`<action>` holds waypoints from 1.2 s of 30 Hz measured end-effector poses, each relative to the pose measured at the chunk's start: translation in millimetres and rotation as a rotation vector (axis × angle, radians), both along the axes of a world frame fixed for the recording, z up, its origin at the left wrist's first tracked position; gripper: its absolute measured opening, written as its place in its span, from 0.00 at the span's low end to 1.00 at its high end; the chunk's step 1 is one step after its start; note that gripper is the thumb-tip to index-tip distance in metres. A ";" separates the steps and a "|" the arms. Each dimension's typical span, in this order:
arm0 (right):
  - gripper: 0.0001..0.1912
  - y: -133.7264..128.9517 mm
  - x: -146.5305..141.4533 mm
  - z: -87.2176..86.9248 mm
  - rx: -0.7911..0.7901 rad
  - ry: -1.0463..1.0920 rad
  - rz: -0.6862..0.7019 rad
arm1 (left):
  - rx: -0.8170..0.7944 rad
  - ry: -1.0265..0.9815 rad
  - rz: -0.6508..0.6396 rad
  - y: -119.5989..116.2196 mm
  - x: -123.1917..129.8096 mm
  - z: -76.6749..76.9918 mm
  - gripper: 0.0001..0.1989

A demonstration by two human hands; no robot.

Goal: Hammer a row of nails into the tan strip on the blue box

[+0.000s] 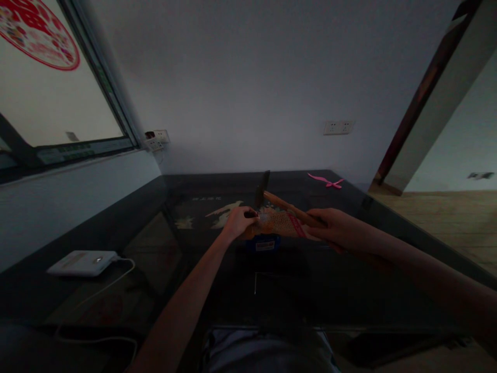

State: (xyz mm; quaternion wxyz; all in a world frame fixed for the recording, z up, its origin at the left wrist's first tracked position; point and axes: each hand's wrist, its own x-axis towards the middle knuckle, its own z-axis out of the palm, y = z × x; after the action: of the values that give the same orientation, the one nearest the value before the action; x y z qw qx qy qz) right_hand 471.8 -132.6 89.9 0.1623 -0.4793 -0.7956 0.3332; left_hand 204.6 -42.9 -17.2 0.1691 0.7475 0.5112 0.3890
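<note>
While gripping a dark-headed, wooden-handled tool [286,205] in right hand [332,225], pinching with left hand [237,221] the left end of a clear, red-banded plastic bag [276,220] of tan granules [283,225].

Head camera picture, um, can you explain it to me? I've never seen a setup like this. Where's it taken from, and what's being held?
There is no machine: the two grips are a person's bare hands. The single picture comes from a camera worn on that person's head, looking forward and down.

The left grip seems to pinch one end of a bag of small tan pieces. The right grip holds a wooden-handled tool with a dark head, across the bag.

Just below the bag shows a blue thing; I can't tell what it is. On the dark, glossy table lie a white device with a cable and, toward the far right, a pink ribbon.
</note>
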 end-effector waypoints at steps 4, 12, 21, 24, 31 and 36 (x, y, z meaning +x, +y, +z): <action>0.12 -3.0 1.4 -4.4 -0.016 0.025 -0.009 | -0.006 0.015 0.006 -1.4 0.4 2.2 0.06; 0.19 -11.1 10.6 -32.2 -0.060 0.333 -0.139 | 0.067 -0.006 -0.110 -10.3 1.4 16.4 0.12; 0.23 -1.7 18.6 -87.6 -0.053 0.741 -0.339 | 0.416 0.204 -0.059 -85.3 -10.4 51.4 0.09; 0.22 0.1 23.1 -93.9 -0.064 0.846 -0.342 | 0.389 0.475 -0.328 -104.5 -10.5 28.8 0.10; 0.21 5.0 27.4 -98.6 -0.102 0.961 -0.328 | 0.093 0.716 -0.428 -110.0 0.8 -16.4 0.09; 0.21 6.9 27.3 -99.4 -0.109 0.977 -0.342 | -0.011 0.736 -0.323 -109.3 4.3 -21.4 0.06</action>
State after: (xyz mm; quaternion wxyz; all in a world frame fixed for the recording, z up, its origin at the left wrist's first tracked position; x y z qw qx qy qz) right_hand 499.1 -125.7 -9.5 0.5419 -0.3986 -0.5187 0.5276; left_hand 208.9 -152.2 -38.6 0.0379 0.9068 0.4154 0.0611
